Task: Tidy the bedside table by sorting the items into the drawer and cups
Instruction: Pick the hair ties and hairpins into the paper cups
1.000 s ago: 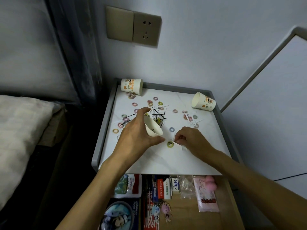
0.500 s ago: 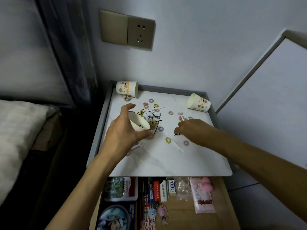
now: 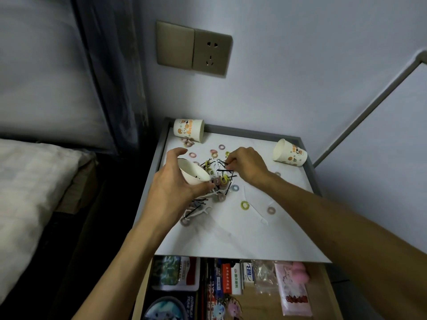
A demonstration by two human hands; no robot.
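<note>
Our right hand goes back into the pile for more pins

A second ago our right hand (image 3: pixel 247 165) was working near the front of the table (image 3: pixel 231 239), beside the yellow-green hair ring (image 3: pixel 245 205); now it has reached further back, and its fingertips are bunched in a pinch on the black hairpins (image 3: pixel 225 170) in the tangle, though we cannot tell how many they have caught. Our left hand (image 3: pixel 175 181) still wraps its fingers and thumb round the cup (image 3: pixel 193 173), tilted toward the pile just beside it, with a dark pin or two showing inside. We judge that the pin sorting is under way but far from done: rings and white floss picks (image 3: pixel 256 211) lie scattered, two other cups (image 3: pixel 188 130) lie on their sides at the back, and the drawer (image 3: pixel 323 287) stands open below.
</note>
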